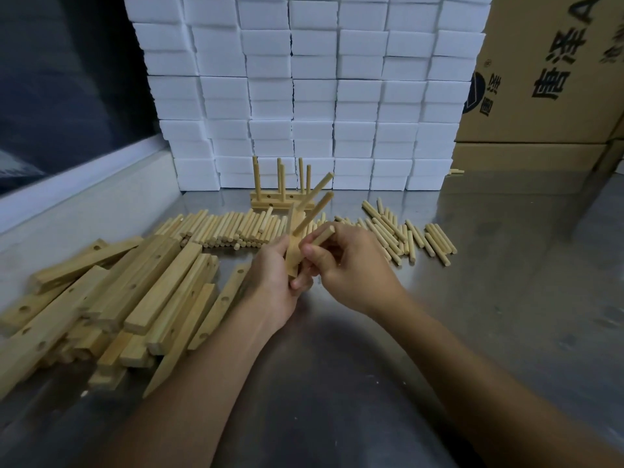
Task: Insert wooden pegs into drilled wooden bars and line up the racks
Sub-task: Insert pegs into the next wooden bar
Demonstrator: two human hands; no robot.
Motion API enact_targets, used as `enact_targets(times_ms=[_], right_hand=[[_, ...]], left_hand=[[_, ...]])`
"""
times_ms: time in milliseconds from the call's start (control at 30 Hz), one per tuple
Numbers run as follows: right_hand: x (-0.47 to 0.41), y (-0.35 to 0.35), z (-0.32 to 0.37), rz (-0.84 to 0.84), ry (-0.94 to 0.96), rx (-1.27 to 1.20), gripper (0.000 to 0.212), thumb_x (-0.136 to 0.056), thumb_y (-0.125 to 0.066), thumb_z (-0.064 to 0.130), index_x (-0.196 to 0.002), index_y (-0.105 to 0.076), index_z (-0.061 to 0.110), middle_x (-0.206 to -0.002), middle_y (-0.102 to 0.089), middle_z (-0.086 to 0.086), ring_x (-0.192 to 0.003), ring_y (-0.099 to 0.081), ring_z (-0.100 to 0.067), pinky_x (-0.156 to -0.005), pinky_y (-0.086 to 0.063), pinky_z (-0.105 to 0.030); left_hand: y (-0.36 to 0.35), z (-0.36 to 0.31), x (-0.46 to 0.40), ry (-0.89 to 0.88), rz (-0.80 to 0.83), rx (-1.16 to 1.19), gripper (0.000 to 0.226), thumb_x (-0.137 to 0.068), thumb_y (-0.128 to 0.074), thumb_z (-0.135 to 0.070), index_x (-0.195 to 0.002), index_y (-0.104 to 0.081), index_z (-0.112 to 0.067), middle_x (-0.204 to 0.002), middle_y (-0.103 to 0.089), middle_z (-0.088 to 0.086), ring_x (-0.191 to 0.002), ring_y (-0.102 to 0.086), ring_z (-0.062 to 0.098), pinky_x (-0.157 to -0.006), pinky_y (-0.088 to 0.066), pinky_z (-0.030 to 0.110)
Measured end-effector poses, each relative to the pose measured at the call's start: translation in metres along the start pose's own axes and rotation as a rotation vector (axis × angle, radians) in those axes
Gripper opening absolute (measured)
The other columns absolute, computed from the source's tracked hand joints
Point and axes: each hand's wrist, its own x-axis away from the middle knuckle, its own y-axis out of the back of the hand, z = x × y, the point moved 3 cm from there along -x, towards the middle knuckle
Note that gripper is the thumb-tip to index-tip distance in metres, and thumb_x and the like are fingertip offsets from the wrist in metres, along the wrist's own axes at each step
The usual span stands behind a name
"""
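My left hand point(275, 282) grips a drilled wooden bar point(293, 244) held on end, tilted, over the steel table. Two pegs point(315, 201) stick out of the bar, pointing up and to the right. A third peg point(322, 235) is pinched in my right hand point(351, 265), with its near end at the bar's side. Two finished racks point(282, 197) with upright pegs stand one behind the other at the back, by the white blocks. Loose pegs point(229, 228) lie in a row behind my hands, and more pegs point(408, 236) lie scattered to the right.
A heap of drilled bars point(135, 298) fills the left of the steel table point(506, 298). A wall of white foam blocks point(304, 89) stands at the back. Cardboard boxes point(547, 79) are stacked at the back right. A raised ledge point(84, 197) runs along the left.
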Motion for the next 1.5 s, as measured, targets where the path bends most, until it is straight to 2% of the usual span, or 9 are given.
enact_targets(times_ms=[100,300,500,767,867,967,1033,1233,1500], right_hand=[[0.001,-0.003,-0.001,-0.027,0.015,-0.007,0.01,-0.094,-0.063,0.005,-0.086,-0.067,0.01,-0.061,-0.072,0.004,-0.059,-0.071,-0.004,-0.061,-0.05,-0.012],[0.004,-0.008,-0.004,-0.12,0.009,-0.043,0.013,-0.094,-0.065,0.009,-0.082,-0.067,0.014,-0.061,-0.07,0.008,-0.057,-0.071,-0.007,-0.059,-0.054,-0.017],[0.005,-0.015,-0.003,-0.184,-0.023,-0.085,0.017,-0.095,-0.067,0.015,-0.082,-0.066,0.004,-0.06,-0.07,0.0,-0.052,-0.07,-0.013,-0.058,-0.061,-0.037],[0.006,-0.011,-0.007,-0.086,-0.047,-0.05,0.014,-0.102,-0.054,0.013,-0.092,-0.063,0.007,-0.069,-0.068,-0.005,-0.062,-0.069,-0.012,-0.066,-0.058,-0.031],[0.004,-0.001,-0.014,-0.105,-0.089,-0.024,0.013,-0.102,-0.051,0.011,-0.095,-0.061,0.011,-0.075,-0.063,0.003,-0.068,-0.061,-0.003,-0.066,-0.049,-0.022],[0.002,0.015,-0.021,-0.154,-0.109,-0.001,0.012,-0.102,-0.052,0.01,-0.096,-0.063,0.01,-0.077,-0.063,0.005,-0.068,-0.059,-0.002,-0.066,-0.048,-0.019],[0.002,0.023,-0.022,-0.164,-0.077,-0.026,0.013,-0.1,-0.058,0.011,-0.091,-0.067,0.007,-0.074,-0.068,0.001,-0.065,-0.062,-0.002,-0.064,-0.05,-0.017],[-0.001,0.026,-0.023,-0.205,-0.081,-0.194,0.025,-0.095,-0.064,0.009,-0.081,-0.07,-0.012,-0.069,-0.069,-0.021,-0.053,-0.059,-0.006,-0.057,-0.049,-0.017],[0.0,0.021,-0.025,-0.317,-0.153,-0.248,0.031,-0.093,-0.068,0.012,-0.07,-0.071,-0.008,-0.06,-0.068,-0.014,-0.048,-0.06,-0.011,-0.051,-0.05,-0.018]], left_hand=[[0.001,0.001,0.0,0.0,-0.014,0.015,0.041,-0.103,-0.036,-0.026,-0.081,-0.066,-0.008,-0.047,-0.05,-0.001,-0.029,-0.028,0.009,-0.029,-0.018,0.018],[0.001,0.001,-0.002,0.004,-0.047,0.025,0.045,-0.103,-0.037,-0.026,-0.078,-0.069,-0.006,-0.045,-0.048,0.0,-0.028,-0.028,0.009,-0.029,-0.021,0.017],[0.002,0.002,-0.002,-0.003,-0.077,0.016,0.041,-0.103,-0.038,-0.025,-0.08,-0.065,-0.005,-0.045,-0.046,0.001,-0.027,-0.03,0.009,-0.029,-0.022,0.016],[0.0,0.002,0.0,-0.01,-0.041,-0.003,0.046,-0.105,-0.033,-0.03,-0.09,-0.067,-0.003,-0.051,-0.053,0.001,-0.035,-0.042,0.011,-0.033,-0.024,0.018],[0.0,-0.001,0.0,0.039,0.07,0.004,0.046,-0.106,-0.032,-0.032,-0.118,-0.06,0.002,-0.08,-0.067,0.01,-0.058,-0.06,0.017,-0.05,-0.043,0.025],[0.002,-0.003,0.003,0.071,0.19,-0.019,0.034,-0.105,-0.038,-0.022,-0.116,-0.06,0.001,-0.097,-0.073,0.017,-0.086,-0.073,0.027,-0.073,-0.057,0.039],[0.002,-0.003,0.004,0.052,0.24,-0.046,0.027,-0.103,-0.043,-0.013,-0.117,-0.059,0.004,-0.102,-0.073,0.021,-0.096,-0.072,0.033,-0.075,-0.06,0.043],[0.005,-0.002,0.002,0.034,0.253,0.013,0.026,-0.1,-0.045,-0.005,-0.117,-0.059,0.009,-0.109,-0.07,0.026,-0.102,-0.07,0.035,-0.073,-0.06,0.038],[0.008,0.002,-0.002,-0.001,0.207,0.011,0.029,-0.101,-0.045,-0.004,-0.125,-0.055,0.008,-0.114,-0.068,0.027,-0.106,-0.069,0.036,-0.08,-0.06,0.039]])
